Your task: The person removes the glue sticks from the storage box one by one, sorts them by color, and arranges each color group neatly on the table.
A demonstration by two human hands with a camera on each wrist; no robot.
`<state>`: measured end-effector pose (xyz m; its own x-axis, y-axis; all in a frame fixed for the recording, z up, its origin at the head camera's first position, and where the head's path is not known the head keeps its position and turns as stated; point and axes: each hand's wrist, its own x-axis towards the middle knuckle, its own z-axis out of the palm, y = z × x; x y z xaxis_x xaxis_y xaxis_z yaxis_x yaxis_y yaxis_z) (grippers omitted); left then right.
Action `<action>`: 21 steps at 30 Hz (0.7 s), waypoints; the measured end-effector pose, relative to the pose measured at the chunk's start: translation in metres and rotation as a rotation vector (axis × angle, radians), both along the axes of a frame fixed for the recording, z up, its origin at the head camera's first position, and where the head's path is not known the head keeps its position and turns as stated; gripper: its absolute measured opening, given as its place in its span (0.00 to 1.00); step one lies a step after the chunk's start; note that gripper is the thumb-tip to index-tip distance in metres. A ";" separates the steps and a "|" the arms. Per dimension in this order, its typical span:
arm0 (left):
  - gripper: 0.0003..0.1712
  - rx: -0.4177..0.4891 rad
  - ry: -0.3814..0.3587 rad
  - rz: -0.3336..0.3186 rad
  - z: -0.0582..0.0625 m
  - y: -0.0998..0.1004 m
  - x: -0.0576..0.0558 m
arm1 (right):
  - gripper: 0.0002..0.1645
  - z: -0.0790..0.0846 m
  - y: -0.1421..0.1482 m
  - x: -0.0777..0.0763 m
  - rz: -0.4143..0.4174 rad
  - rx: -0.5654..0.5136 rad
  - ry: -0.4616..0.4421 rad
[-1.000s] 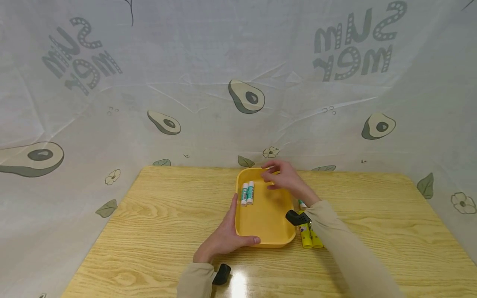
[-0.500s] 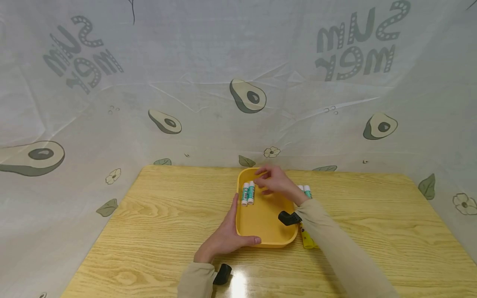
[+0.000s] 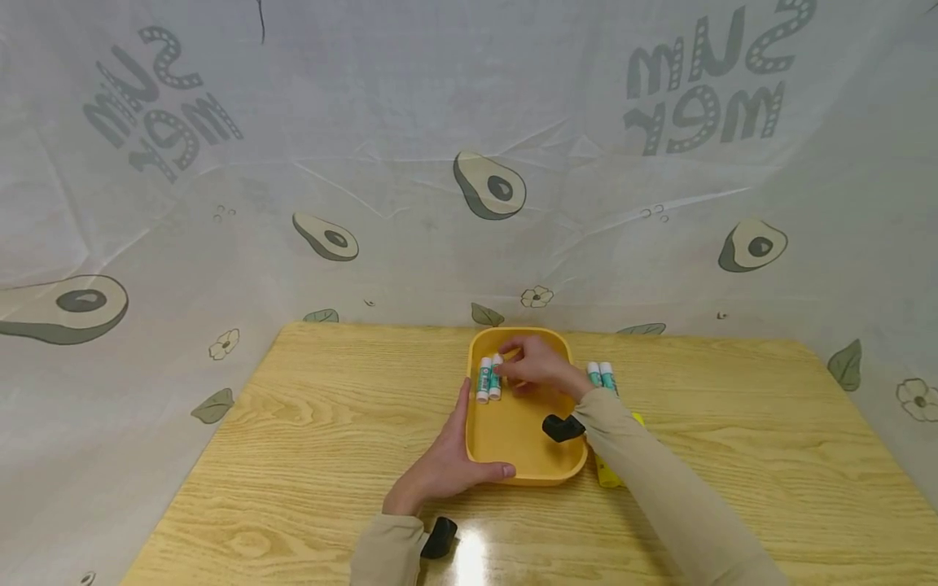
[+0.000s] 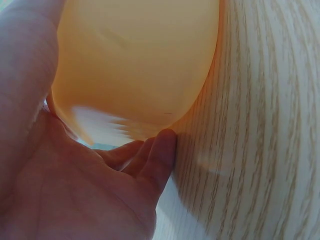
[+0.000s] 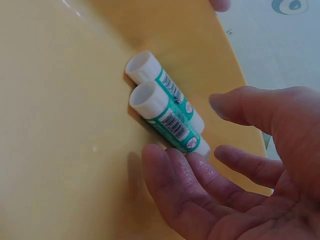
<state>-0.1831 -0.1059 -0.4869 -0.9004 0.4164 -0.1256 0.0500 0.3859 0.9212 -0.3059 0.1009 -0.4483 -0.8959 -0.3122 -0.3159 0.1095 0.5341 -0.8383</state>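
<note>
A yellow tray [image 3: 520, 443] lies on the wooden table. Two glue sticks [image 3: 484, 381], white with green labels, rest side by side in it near the left wall. My left hand [image 3: 443, 462] holds the tray's near left corner, thumb along the near side and fingers along the left side. Inside the tray, my right hand [image 3: 538, 364] is at the glue sticks. In the right wrist view its thumb and fingers stand apart by the end of the nearer glue stick [image 5: 170, 122], with nothing pinched; whether a fingertip touches it I cannot tell.
Right of the tray are two more white-and-green glue sticks [image 3: 607, 376]. Below them lie yellow cylinders [image 3: 608, 474], partly hidden by the right sleeve [image 3: 659, 480]. A printed white cloth [image 3: 410, 244] stands behind the table's far edge.
My right hand has moved left and down into the tray, to the glue sticks there. The glue sticks right of the tray have come into view. My left hand stays at the tray's corner.
</note>
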 end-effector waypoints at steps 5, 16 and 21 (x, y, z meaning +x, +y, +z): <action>0.76 0.001 -0.003 -0.002 0.000 0.000 0.000 | 0.34 -0.002 -0.001 -0.001 0.009 0.013 -0.033; 0.76 0.017 -0.003 -0.011 0.000 0.000 -0.001 | 0.32 -0.006 -0.005 -0.003 -0.018 0.014 -0.044; 0.77 0.029 -0.008 -0.012 -0.001 -0.001 0.000 | 0.30 -0.009 -0.007 -0.002 -0.014 0.038 -0.019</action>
